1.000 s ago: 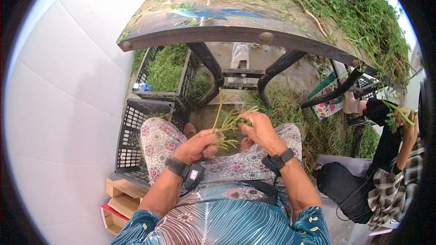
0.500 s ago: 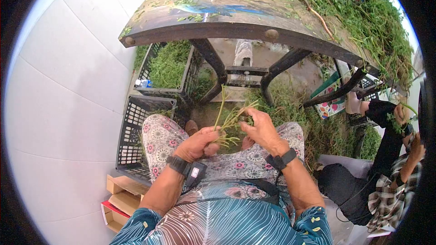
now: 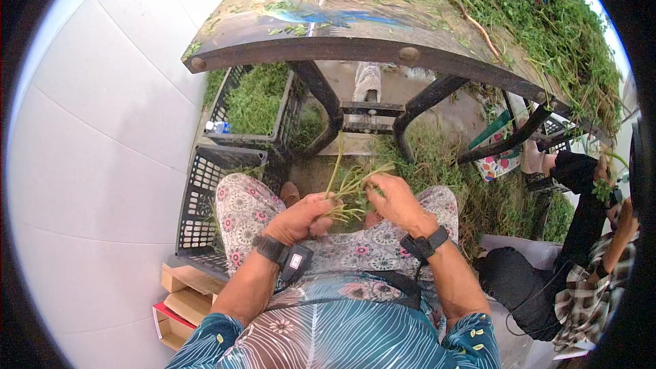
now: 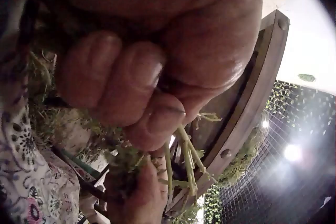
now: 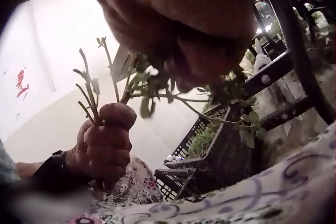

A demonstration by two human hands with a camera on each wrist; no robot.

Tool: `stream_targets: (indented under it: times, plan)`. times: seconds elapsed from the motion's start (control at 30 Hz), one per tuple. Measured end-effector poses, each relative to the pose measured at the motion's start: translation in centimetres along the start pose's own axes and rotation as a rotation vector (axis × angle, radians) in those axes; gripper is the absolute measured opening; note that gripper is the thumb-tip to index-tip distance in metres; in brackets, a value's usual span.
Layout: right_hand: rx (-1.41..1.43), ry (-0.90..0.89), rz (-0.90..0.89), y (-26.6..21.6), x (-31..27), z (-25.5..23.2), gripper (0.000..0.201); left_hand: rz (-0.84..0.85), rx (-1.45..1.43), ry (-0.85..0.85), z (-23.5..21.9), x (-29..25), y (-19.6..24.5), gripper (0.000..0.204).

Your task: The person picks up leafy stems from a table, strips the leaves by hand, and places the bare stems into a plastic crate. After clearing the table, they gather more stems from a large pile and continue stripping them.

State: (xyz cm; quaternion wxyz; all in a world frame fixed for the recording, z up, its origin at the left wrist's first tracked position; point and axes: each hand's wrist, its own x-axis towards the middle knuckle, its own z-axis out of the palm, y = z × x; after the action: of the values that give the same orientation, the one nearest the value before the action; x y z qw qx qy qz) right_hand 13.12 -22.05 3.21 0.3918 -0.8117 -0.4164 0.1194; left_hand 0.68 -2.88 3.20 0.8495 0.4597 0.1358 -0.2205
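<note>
My left hand [image 3: 301, 219] grips a small bunch of green stems [image 3: 337, 176] above my lap, its fingers curled tightly round them. In the right wrist view, bare stem ends [image 5: 90, 90] poke up out of that fist. My right hand [image 3: 398, 203] is at the leafy side of the bunch, thumb and fingers pinching leafy sprigs [image 5: 148, 88]. Its fingertips are partly hidden by the leaves. From the left wrist view, trimmed-looking stems [image 4: 188, 161] stick out past my left fingers, with my right hand [image 4: 143, 195] close behind.
A wooden table [image 3: 301, 51] heaped with greens [image 3: 506, 7] stands ahead. Black crates [image 3: 198, 212] stand at left, one holding greens [image 3: 256, 102]. Cut plants [image 3: 444, 171] cover the floor at right. Another person's knee [image 3: 512, 280] is at right; cardboard boxes [image 3: 184, 301] lie lower left.
My right hand has shifted slightly down and right along the sprigs, while my left keeps its grip. At the right, the other person's hand with a stem has moved lower.
</note>
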Motion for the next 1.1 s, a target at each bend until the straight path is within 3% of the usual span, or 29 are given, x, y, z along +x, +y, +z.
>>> stream_targets:
  times: [0.03,0.13,0.23,0.37,0.47,0.57,0.7,0.9,1.1]
  plan:
    - [0.046,0.054,0.020,0.4,0.0,0.2,0.019,-0.005,-0.027,-0.004,0.1,0.0,0.0,0.012]
    - [0.287,0.266,0.339,1.9,0.5,-0.8,0.014,-0.008,-0.087,-0.004,0.2,-0.2,0.0,0.011]
    - [0.677,0.278,0.625,0.6,-0.1,-3.5,0.014,0.011,-0.102,0.018,0.2,-0.2,0.1,0.011]
    - [0.736,0.259,0.738,-0.2,-0.6,-4.3,0.012,0.005,-0.124,0.010,-0.1,0.2,-0.3,0.011]
    - [0.407,0.192,0.493,1.1,-0.6,-3.4,0.019,0.001,-0.125,-0.009,-0.5,0.3,-0.6,0.013]
    - [0.301,0.088,0.460,0.5,-0.1,-2.8,0.040,-0.017,-0.088,-0.010,-0.6,0.4,-0.5,0.014]
    - [0.056,0.228,0.238,0.5,0.8,-2.3,0.043,-0.018,0.028,-0.032,-0.7,0.4,-0.6,0.015]
    - [-0.205,-0.126,0.155,2.0,1.6,-1.2,0.038,-0.027,-0.029,-0.029,-0.1,0.1,-0.3,0.017]
    - [-0.073,-0.113,0.139,1.0,1.0,-2.3,0.031,0.014,-0.066,0.044,0.2,0.1,0.0,0.012]
